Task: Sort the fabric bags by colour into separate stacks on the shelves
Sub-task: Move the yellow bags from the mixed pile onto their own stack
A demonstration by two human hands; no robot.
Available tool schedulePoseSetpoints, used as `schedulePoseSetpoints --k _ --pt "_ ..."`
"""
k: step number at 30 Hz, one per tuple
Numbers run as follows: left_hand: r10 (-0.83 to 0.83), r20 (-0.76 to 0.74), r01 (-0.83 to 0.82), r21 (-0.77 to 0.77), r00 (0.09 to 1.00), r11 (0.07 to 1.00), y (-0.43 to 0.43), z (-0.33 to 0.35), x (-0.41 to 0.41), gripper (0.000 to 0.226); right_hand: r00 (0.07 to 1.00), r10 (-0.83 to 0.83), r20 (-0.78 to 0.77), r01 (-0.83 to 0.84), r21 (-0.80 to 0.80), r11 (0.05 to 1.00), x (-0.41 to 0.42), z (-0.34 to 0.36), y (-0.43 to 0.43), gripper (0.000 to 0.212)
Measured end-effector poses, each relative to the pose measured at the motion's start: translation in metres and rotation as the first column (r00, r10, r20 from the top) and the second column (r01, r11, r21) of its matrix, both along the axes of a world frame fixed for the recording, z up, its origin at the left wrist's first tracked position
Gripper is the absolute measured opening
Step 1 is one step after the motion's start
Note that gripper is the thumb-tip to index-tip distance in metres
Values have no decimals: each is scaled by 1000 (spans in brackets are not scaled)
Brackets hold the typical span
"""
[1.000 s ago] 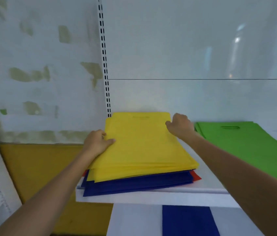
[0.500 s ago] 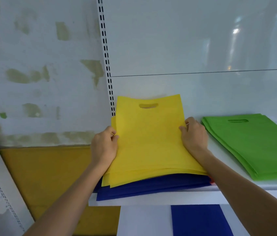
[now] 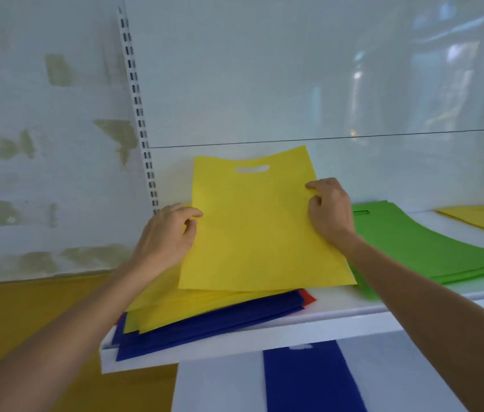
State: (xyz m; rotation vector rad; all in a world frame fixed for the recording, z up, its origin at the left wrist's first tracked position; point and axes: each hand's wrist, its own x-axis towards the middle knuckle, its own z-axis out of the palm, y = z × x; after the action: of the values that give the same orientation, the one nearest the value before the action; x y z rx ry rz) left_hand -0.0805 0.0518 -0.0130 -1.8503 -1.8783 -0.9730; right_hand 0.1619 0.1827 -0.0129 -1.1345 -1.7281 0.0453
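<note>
Your left hand (image 3: 166,236) pinches the left edge of a flat yellow fabric bag (image 3: 258,233) with a cut-out handle, fingers curled on it. Your right hand (image 3: 330,212) pinches the right edge likewise. The bag is held tilted above a mixed pile of yellow, blue and red bags (image 3: 205,331) on the white shelf (image 3: 338,319). A green bag stack (image 3: 428,251) lies beside it.

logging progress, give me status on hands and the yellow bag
Left hand and right hand pinch yellow bag by its side edges, tilted up over mixed pile. Green stack to the right. Nothing blocking.
</note>
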Motion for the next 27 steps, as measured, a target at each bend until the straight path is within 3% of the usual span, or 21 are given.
schedulePoseSetpoints --k 8,12,15,21,27 --pt "-332 22 332 -39 943 942 66 22 195 39 959 -282 -8 282 -26 959 222 20 -19 33" --pt "-552 72 556 -88 831 826 96 5 327 40 899 -438 -2 437 -78 896 365 17 -61 31" --pt "-671 201 696 -99 714 711 108 -8 419 39 832 -554 -17 552 -76 831 460 20 -94 29" --pt "-757 371 837 -127 538 533 120 -35 562 38 730 -684 7 679 -122 724 586 10 -125 29" --pt "-765 374 850 -198 525 487 150 -48 638 41 691 -723 7 705 -227 672 649 -13 -103 37"
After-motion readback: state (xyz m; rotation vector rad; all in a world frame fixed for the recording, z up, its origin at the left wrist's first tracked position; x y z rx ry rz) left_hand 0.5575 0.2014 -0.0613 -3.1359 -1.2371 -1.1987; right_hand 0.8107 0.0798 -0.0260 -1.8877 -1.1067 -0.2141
